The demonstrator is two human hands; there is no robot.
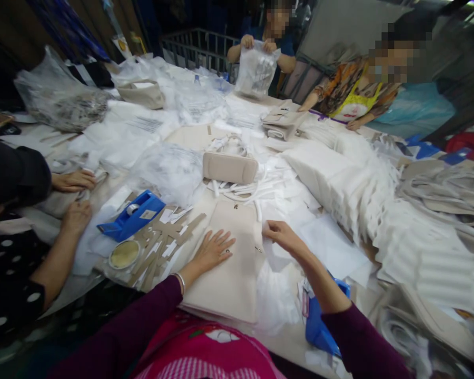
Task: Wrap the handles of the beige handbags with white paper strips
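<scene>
A flat beige handbag (237,279) lies in front of me, with small metal fittings on its face. My left hand (214,251) rests on it with the fingers spread. Just off the bag's right edge, my right hand (282,237) is closed in a pinch, the fingertips beside a thin white sheet (274,258). What the pinch holds is too small to make out. Beyond the bag, another beige handbag (229,167) sits among white tube-like strips (243,195).
Blue tape dispensers stand at left (136,213) and right (319,326). Beige strips (161,242) lie near a round tin (124,254). Stacked white foam sheets (339,179) fill the right side. A co-worker's hands (77,195) work at left; two more people stand across the table.
</scene>
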